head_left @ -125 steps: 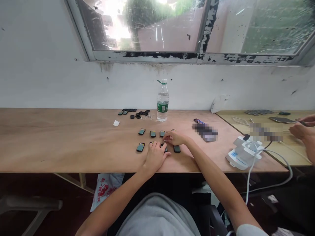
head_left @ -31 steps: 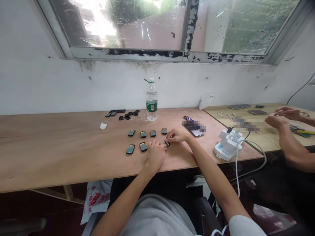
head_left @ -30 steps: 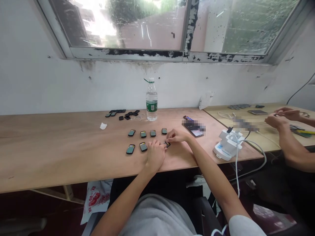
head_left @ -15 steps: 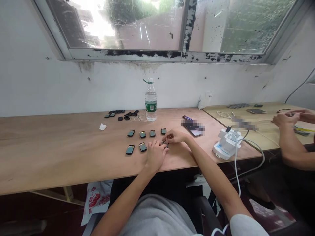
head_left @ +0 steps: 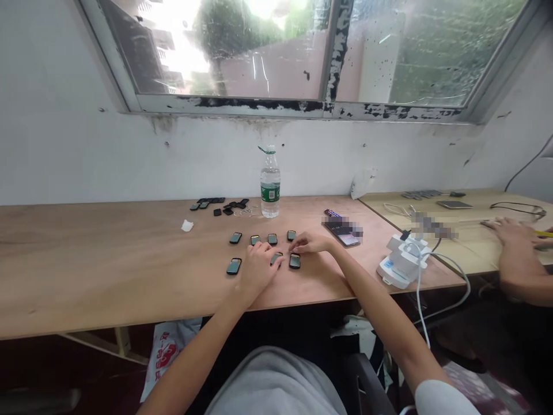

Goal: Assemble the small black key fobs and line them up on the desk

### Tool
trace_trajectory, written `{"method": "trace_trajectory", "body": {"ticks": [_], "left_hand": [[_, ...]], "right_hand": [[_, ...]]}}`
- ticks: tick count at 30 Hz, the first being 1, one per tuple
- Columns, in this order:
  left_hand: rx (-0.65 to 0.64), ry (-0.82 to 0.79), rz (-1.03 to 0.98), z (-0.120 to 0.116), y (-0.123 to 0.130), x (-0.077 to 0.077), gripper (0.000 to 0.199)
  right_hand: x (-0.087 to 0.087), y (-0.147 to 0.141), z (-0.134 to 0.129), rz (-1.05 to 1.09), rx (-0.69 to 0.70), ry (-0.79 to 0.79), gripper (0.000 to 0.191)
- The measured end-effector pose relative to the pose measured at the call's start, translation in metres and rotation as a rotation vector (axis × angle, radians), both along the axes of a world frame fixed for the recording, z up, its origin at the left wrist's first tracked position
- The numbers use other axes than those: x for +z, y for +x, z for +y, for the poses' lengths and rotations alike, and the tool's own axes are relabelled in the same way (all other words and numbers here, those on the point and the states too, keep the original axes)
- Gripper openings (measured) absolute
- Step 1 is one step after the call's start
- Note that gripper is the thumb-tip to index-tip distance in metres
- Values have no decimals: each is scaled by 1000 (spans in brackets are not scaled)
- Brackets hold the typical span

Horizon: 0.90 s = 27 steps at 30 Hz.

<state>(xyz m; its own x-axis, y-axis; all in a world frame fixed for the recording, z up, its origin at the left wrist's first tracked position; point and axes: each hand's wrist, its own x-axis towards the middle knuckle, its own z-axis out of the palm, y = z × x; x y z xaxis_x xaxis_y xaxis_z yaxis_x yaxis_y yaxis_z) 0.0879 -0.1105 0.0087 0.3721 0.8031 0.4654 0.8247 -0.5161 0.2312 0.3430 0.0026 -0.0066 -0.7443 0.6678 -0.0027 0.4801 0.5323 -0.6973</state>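
Small dark-framed pieces with grey-green faces lie in two rows on the wooden table (head_left: 173, 276). My left hand (head_left: 259, 266) rests over the front row, its fingers spread, covering part of a piece (head_left: 276, 259) by its thumb. My right hand (head_left: 307, 242) has its fingers bent together between a back-row piece (head_left: 291, 236) and a front-row piece (head_left: 294, 261); anything in its fingertips is too small to make out. At the left end of the rows are two more pieces (head_left: 235, 238), (head_left: 234, 266).
Behind stand a water bottle (head_left: 270, 193) and black parts (head_left: 235, 204). White paper (head_left: 187, 225) lies left. Right are a phone (head_left: 343, 232), a white power strip with cables (head_left: 400, 265), and another person's hands (head_left: 510, 230) at the adjoining table.
My left hand has moved left, away from my right hand, and the front-row piece near my right hand is now uncovered. The other person's hands have lowered to the table.
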Motion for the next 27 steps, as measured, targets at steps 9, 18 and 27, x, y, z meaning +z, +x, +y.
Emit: {"method": "trace_trajectory", "body": {"ticks": [9, 18, 27], "left_hand": [[-8, -66, -274, 17, -64, 11, 18], [82, -68, -387, 36, -103, 21, 22], [108, -132, -374, 37, -100, 21, 27]], "right_hand": [[83, 13, -3, -263, -162, 23, 33], [134, 128, -112, -533, -808, 250, 43], [51, 199, -193, -471, -1150, 404, 45]]}}
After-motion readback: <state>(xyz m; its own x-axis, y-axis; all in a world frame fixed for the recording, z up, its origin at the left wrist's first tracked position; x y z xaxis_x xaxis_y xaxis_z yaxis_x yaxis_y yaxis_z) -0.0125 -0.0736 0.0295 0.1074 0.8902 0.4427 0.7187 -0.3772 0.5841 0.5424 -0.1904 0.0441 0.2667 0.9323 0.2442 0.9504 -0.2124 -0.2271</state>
